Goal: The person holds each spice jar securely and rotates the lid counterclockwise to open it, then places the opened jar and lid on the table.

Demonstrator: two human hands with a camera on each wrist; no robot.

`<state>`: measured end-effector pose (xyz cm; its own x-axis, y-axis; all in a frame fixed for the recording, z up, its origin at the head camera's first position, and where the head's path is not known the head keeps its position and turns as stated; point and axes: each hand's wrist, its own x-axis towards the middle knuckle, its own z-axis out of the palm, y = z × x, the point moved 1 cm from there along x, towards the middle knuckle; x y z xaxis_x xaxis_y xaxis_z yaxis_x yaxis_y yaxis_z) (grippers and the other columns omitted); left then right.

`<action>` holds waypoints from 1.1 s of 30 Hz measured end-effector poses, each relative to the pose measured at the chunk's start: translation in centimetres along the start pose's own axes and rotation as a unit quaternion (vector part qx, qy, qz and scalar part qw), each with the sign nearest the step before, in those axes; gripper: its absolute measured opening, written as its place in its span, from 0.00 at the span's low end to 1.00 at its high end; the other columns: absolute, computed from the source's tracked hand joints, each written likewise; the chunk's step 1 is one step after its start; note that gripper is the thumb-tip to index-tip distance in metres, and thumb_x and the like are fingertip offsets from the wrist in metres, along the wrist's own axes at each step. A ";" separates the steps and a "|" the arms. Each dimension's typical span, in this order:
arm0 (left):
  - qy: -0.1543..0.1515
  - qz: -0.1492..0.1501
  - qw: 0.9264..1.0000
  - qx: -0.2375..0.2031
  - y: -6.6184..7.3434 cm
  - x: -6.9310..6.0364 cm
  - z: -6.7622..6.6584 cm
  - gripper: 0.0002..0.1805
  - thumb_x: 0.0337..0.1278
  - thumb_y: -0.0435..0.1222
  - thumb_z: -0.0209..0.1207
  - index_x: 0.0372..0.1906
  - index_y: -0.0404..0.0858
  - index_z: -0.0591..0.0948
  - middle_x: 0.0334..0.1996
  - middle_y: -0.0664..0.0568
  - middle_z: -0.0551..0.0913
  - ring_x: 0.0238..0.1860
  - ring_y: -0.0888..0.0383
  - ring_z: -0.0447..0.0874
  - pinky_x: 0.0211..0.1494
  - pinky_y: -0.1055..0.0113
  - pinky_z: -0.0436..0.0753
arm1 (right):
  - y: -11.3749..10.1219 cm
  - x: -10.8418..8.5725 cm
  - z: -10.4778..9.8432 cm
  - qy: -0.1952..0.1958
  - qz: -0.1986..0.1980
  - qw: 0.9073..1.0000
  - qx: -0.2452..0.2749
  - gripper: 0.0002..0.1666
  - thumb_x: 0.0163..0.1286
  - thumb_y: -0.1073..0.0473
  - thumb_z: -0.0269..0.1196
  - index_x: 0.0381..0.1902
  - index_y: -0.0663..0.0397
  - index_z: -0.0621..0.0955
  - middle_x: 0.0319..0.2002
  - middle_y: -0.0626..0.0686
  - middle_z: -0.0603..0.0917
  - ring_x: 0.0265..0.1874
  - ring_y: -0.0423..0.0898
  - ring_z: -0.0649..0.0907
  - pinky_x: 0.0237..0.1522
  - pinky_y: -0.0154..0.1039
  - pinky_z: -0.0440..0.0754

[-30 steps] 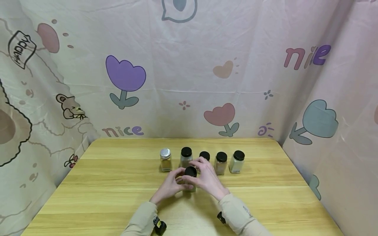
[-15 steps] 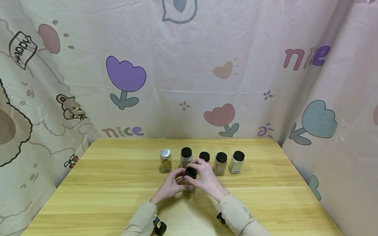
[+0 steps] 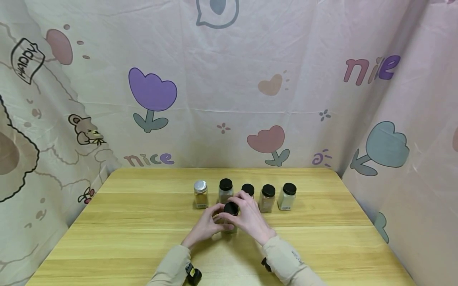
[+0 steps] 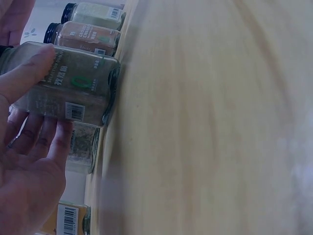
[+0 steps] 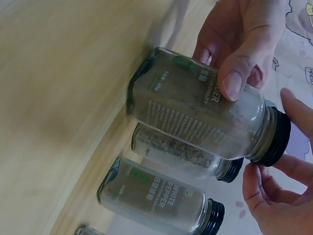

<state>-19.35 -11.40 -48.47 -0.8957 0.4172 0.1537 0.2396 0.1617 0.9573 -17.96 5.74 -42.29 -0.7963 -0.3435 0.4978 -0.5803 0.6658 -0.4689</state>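
A glass jar with dark powder [image 4: 83, 63] [image 5: 190, 107] stands upright on the table in front of a row of jars. My left hand [image 3: 207, 225] [image 4: 34, 176] [image 5: 247, 44] grips its body, thumb on one side and fingers on the other. On the jar sits a black lid [image 3: 231, 209] [image 5: 278, 137]. My right hand [image 3: 252, 217] [image 5: 286, 200] holds this lid, its thumb and fingertips spread around the rim. In the head view the hands cover much of the jar's body.
Behind stand a silver-lidded jar [image 3: 201, 195] at the left and several black-lidded ones, including a brownish jar [image 3: 266, 198] and a pale one [image 3: 287, 196] at the right. A patterned curtain [image 3: 214, 79] hangs behind the wooden table [image 3: 125, 222].
My right hand's thumb and fingers have shifted a little around the lid, and its wrist has moved slightly left. My left hand and the jars look unmoved.
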 end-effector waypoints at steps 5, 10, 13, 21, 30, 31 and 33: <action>-0.001 0.005 1.000 -0.002 -0.1 0.0 0.0 0.25 0.51 0.33 0.74 0.53 0.33 0.78 0.53 0.40 0.82 0.55 0.60 0.81 0.67 0.66 0.82 | -0.1 0.2 -0.2 -0.012 -0.010 1.000 0.016 0.20 0.56 0.54 0.78 0.44 0.57 0.88 0.40 0.49 0.83 0.40 0.44 0.79 0.39 0.33 0.76; -0.001 0.009 1.000 -0.003 -0.1 0.1 0.0 0.25 0.51 0.32 0.74 0.54 0.32 0.78 0.53 0.39 0.82 0.57 0.55 0.81 0.67 0.66 0.81 | -0.1 0.2 -0.6 -0.027 -0.016 0.999 0.041 0.20 0.56 0.59 0.77 0.47 0.58 0.87 0.44 0.50 0.84 0.45 0.46 0.81 0.47 0.41 0.79; -0.001 0.009 1.000 -0.004 0.0 0.1 0.0 0.25 0.51 0.32 0.74 0.54 0.32 0.78 0.53 0.39 0.82 0.56 0.56 0.81 0.66 0.68 0.82 | 0.0 0.1 -0.6 -0.029 -0.015 0.998 0.050 0.24 0.56 0.57 0.77 0.50 0.59 0.86 0.46 0.50 0.84 0.48 0.46 0.81 0.50 0.44 0.79; 0.003 -0.017 1.000 0.004 0.2 -0.1 -0.1 0.26 0.48 0.34 0.75 0.53 0.37 0.79 0.54 0.44 0.82 0.55 0.63 0.82 0.68 0.68 0.80 | 0.5 -0.2 0.0 0.023 -0.014 0.999 0.017 0.28 0.51 0.49 0.79 0.46 0.60 0.86 0.41 0.49 0.82 0.40 0.44 0.79 0.41 0.35 0.79; -0.005 -0.007 1.000 -0.008 0.1 -0.1 -0.1 0.26 0.50 0.33 0.74 0.55 0.35 0.78 0.54 0.42 0.82 0.54 0.65 0.81 0.67 0.69 0.81 | 0.1 0.1 -0.3 0.000 0.001 0.999 0.032 0.22 0.53 0.53 0.79 0.43 0.59 0.88 0.36 0.48 0.80 0.34 0.42 0.77 0.34 0.27 0.74; -0.005 -0.007 1.000 -0.010 0.1 -0.1 -0.1 0.26 0.50 0.33 0.74 0.55 0.35 0.78 0.54 0.42 0.82 0.54 0.65 0.81 0.67 0.69 0.81 | 0.0 0.1 -0.3 -0.004 0.002 0.999 0.033 0.22 0.53 0.53 0.79 0.43 0.59 0.88 0.36 0.48 0.80 0.34 0.42 0.77 0.34 0.28 0.74; -0.006 -0.004 1.000 -0.012 0.1 -0.1 0.0 0.26 0.50 0.33 0.74 0.55 0.34 0.78 0.55 0.41 0.82 0.54 0.64 0.81 0.67 0.69 0.81 | 0.0 0.2 -0.4 -0.010 -0.004 0.999 0.034 0.21 0.53 0.55 0.79 0.44 0.59 0.88 0.38 0.49 0.82 0.37 0.43 0.78 0.37 0.30 0.77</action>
<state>-19.27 -11.45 -48.37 -0.8932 0.4262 0.1433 0.2230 0.1432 0.9642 -18.02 5.97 -41.89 -0.7950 -0.3618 0.4869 -0.5956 0.6175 -0.5137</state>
